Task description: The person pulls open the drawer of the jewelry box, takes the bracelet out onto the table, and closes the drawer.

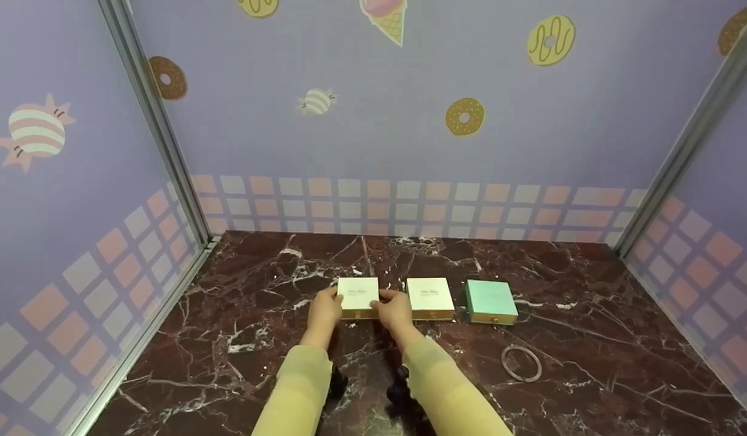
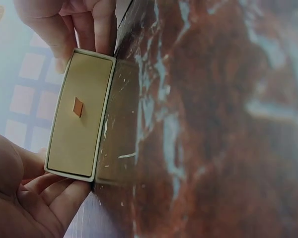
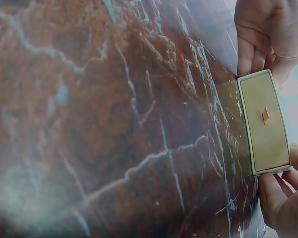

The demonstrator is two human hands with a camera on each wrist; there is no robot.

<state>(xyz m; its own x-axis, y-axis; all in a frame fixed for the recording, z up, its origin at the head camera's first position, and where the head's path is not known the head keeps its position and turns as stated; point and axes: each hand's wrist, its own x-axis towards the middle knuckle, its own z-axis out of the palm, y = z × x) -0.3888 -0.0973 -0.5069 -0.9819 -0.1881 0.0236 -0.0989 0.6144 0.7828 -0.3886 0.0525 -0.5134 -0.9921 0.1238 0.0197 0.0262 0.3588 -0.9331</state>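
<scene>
A white drawer box with small print on its top sits on the dark marble table between both hands. Its gold front carries a small orange tab; the drawer is pushed in. My left hand grips the left side, thumb near the top edge. On the opposite side, my right hand grips the same box, its thumb at the front right corner. Close to the right hand stands a second white drawer box. Further right is a mint-green drawer box, also with a gold front.
A pale ring lies on the table in front of the green box. Purple walls with candy and donut pictures enclose the marble table at the back and both sides. Metal posts stand at the corners.
</scene>
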